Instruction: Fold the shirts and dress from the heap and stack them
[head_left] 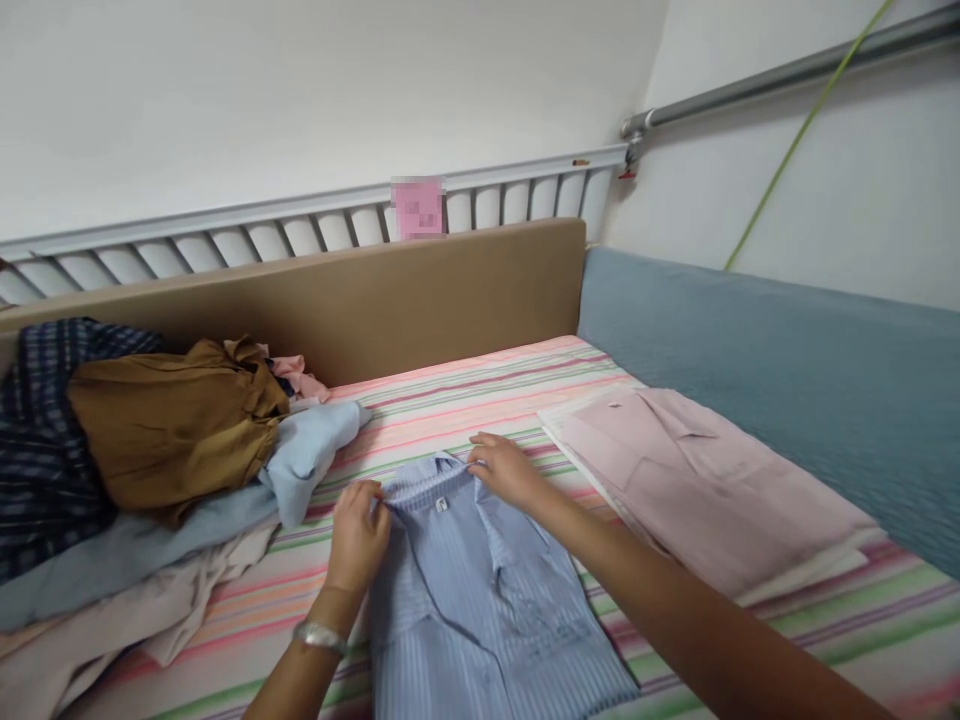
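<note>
A blue striped shirt (457, 590) lies front side up on the striped bedsheet, its collar pointing away from me and a small white label showing inside the neck. My left hand (358, 535) pinches the collar's left side, a silver bangle on that wrist. On the collar's right side, my right hand (504, 468) grips the edge between thumb and fingers. The shirt's lower end runs out of view at the bottom. Right of it, a folded pale pink shirt (697, 470) rests on top of white folded cloth.
Loose clothes are heaped at the left: a brown garment (180, 430), a dark plaid one (52, 430) and light blue cloth (311, 455). Behind the striped bedsheet (450, 400) stand a tan padded board (450, 290) and a white radiator (300, 235); a blue padded side (787, 370) borders the right.
</note>
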